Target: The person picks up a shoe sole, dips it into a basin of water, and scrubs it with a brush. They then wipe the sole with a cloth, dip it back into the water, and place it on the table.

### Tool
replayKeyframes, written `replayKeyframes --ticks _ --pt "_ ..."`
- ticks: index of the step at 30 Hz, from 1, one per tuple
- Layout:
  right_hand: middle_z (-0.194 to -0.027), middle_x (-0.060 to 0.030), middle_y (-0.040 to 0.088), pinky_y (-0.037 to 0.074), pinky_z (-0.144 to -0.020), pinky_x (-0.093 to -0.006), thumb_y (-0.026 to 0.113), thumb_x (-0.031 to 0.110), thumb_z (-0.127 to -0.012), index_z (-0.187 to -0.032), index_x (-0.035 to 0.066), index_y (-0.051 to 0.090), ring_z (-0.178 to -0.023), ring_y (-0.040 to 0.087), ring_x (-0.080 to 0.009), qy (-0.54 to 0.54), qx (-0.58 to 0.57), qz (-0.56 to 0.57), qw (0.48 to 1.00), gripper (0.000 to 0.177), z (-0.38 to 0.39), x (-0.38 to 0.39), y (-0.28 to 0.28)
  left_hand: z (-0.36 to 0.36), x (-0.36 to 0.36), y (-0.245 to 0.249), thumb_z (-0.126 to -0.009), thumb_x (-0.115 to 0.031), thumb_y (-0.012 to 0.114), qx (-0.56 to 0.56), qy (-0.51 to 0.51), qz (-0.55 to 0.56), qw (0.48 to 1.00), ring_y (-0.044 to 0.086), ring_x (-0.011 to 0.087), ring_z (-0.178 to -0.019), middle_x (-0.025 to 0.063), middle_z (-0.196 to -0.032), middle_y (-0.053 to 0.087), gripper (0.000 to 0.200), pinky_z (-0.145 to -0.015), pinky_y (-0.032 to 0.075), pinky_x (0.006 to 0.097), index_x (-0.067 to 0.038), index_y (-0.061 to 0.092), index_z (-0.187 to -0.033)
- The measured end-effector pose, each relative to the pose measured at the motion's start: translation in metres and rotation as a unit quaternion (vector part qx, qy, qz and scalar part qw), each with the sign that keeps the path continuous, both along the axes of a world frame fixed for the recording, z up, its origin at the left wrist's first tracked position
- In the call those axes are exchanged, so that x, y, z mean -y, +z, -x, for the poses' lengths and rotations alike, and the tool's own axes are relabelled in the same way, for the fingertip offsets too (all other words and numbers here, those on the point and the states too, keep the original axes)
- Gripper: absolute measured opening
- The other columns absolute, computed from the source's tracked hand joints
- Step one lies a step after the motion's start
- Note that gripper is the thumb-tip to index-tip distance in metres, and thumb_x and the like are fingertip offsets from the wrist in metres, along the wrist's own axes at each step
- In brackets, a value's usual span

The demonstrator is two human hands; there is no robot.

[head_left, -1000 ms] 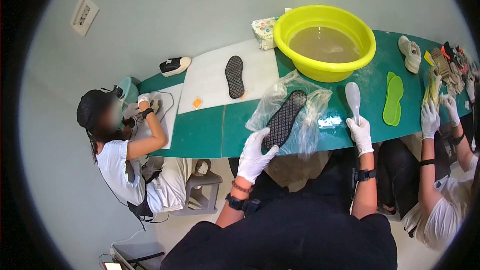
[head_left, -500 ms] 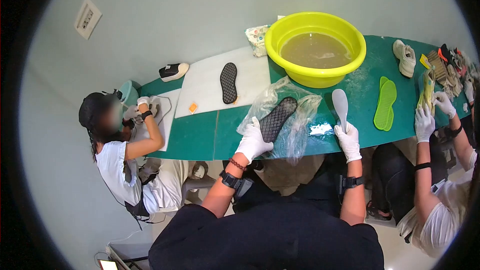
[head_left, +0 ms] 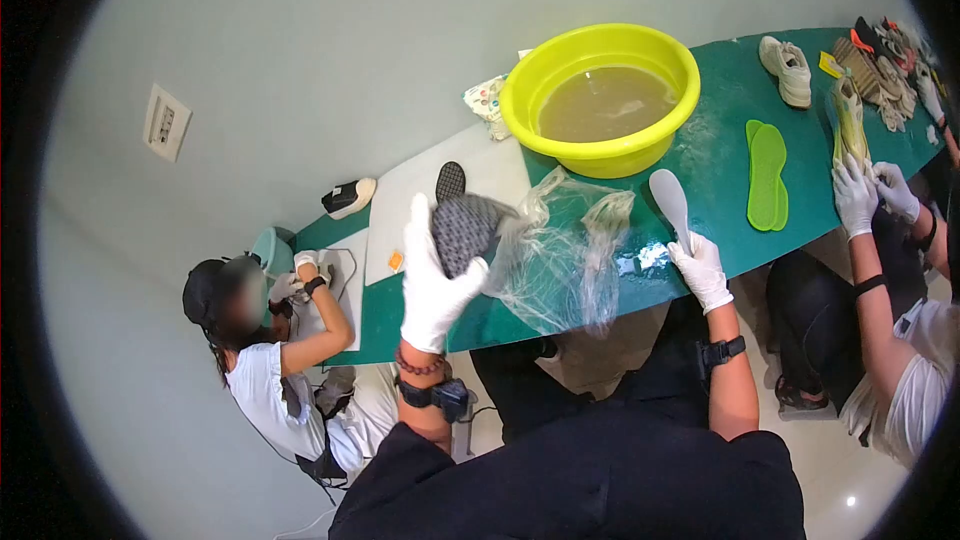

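Left hand [head_left: 432, 285], gloved: fingers closed on black insole [head_left: 465, 232], held up above the near edge of the worktop [head_left: 725, 170], just left of the bag. Right hand [head_left: 700, 270], gloved: fingers wrapped round the handle of a white tool [head_left: 668, 198], head pointing away.

Plastic bag [head_left: 565, 260] lies crumpled between the hands; nothing seen inside. Yellow basin [head_left: 610, 155] behind it holds murky brown water.

Half a second ago the insole lay on the bag under the left hand; now lifted clear. Right hand's grip unchanged.
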State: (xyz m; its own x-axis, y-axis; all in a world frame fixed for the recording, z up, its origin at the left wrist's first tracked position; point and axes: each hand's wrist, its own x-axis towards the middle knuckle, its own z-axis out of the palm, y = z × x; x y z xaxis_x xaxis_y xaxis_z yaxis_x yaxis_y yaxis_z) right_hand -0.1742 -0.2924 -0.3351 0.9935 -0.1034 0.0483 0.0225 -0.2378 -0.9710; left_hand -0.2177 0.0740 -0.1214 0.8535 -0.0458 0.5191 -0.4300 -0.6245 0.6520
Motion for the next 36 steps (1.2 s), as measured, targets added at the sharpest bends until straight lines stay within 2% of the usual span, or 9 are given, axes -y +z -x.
replayKeyframes --ticks 8,13,14,16,17,19,22,28,36 --pt "-0.066 -0.0012 0.053 0.041 -0.058 -0.0318 0.067 0.021 -0.089 -0.083 0.001 0.062 -0.064 0.045 -0.0092 -0.015 0.020 -0.012 1.000 0.022 0.003 -0.001 0.004 -0.122 0.036 0.068 -0.072 -0.021 0.082 0.159 -0.003 -0.092 0.983 0.054 0.0290 -0.120 0.0181 -0.125 0.049 0.077 -0.105 0.044 0.0403 0.000 0.048 -0.138" --pt "-0.066 -0.0011 0.052 0.041 -0.058 -0.0320 0.066 0.022 -0.089 -0.085 0.000 0.062 -0.064 0.045 -0.0088 -0.018 0.025 -0.015 0.999 0.022 -0.001 -0.001 -0.010 -0.243 0.075 0.010 -0.075 -0.034 0.082 -0.142 -0.108 -0.058 0.982 0.069 0.0260 -0.095 0.0188 -0.105 0.072 0.063 -0.087 0.054 0.0352 0.009 0.064 -0.118" --pt "-0.065 -0.0017 0.052 0.041 -0.058 -0.0322 0.066 0.022 -0.089 -0.085 0.000 0.062 -0.064 0.045 -0.0087 -0.016 0.025 -0.021 0.999 0.023 0.002 -0.001 -0.002 -0.273 0.075 -0.017 -0.077 -0.037 0.077 -0.190 -0.122 -0.109 0.968 0.069 0.0303 -0.097 0.0225 -0.109 0.071 0.060 -0.089 0.053 0.0383 0.007 0.066 -0.117" --pt "-0.066 -0.0027 0.052 0.042 -0.058 -0.0326 0.066 0.022 -0.089 -0.085 0.000 0.062 -0.064 0.045 -0.0090 -0.015 0.026 -0.010 0.999 0.023 0.002 0.001 0.000 -0.291 0.101 -0.032 -0.080 -0.028 0.070 -0.200 -0.030 -0.426 0.882 0.066 0.0383 -0.104 0.0252 -0.112 0.068 0.039 -0.091 0.053 0.0418 -0.002 0.072 -0.109" --pt "-0.066 -0.0030 0.053 0.042 -0.058 -0.0328 0.066 0.022 -0.089 -0.085 0.000 0.062 -0.064 0.046 -0.0091 -0.013 0.027 -0.001 1.000 0.023 0.004 0.001 0.006 -0.314 0.100 -0.063 -0.082 -0.024 0.067 -0.155 -0.030 -0.456 0.876 0.065 0.0387 -0.106 0.0241 -0.111 0.068 0.034 -0.092 0.052 0.0443 -0.002 0.072 -0.107" --pt "-0.064 -0.0039 0.053 0.043 -0.058 -0.0335 0.066 0.023 -0.088 -0.084 0.000 0.062 -0.063 0.046 -0.0099 -0.015 0.019 -0.018 1.000 0.023 0.004 0.000 0.004 -0.316 0.112 -0.075 -0.084 -0.022 0.064 -0.168 0.038 -0.392 0.904 0.064 0.0386 -0.111 0.0236 -0.117 0.067 0.034 -0.094 0.051 0.0448 -0.003 0.071 -0.111" --pt "-0.064 -0.0038 0.053 0.043 -0.059 -0.0335 0.066 0.023 -0.088 -0.084 0.000 0.061 -0.063 0.046 -0.0101 -0.018 0.008 -0.004 1.000 0.023 0.006 0.002 0.006 -0.324 0.120 -0.077 -0.084 -0.020 0.064 -0.256 0.038 -0.432 0.864 0.062 0.0394 -0.115 0.0230 -0.123 0.064 0.036 -0.094 0.051 0.0450 -0.005 0.070 -0.116" --pt "-0.066 -0.0020 0.052 0.043 -0.060 -0.0331 0.066 0.022 -0.088 -0.083 0.001 0.060 -0.065 0.046 -0.0096 -0.019 0.007 -0.025 0.999 0.023 0.005 0.001 0.009 -0.334 0.123 -0.091 -0.085 -0.015 0.064 -0.249 0.053 -0.450 0.856 0.062 0.0387 -0.115 0.0230 -0.125 0.063 0.032 -0.093 0.052 0.0446 -0.006 0.072 -0.114" --pt "-0.066 -0.0027 0.054 0.043 -0.060 -0.0333 0.066 0.023 -0.089 -0.081 0.001 0.058 -0.064 0.047 -0.0106 -0.026 0.003 -0.012 1.000 0.025 0.006 0.001 0.014 -0.314 0.124 -0.067 -0.091 -0.027 0.060 -0.173 0.156 -0.233 0.944 0.062 0.0394 -0.113 0.0226 -0.118 0.066 0.040 -0.093 0.051 0.0473 -0.007 0.062 -0.124"
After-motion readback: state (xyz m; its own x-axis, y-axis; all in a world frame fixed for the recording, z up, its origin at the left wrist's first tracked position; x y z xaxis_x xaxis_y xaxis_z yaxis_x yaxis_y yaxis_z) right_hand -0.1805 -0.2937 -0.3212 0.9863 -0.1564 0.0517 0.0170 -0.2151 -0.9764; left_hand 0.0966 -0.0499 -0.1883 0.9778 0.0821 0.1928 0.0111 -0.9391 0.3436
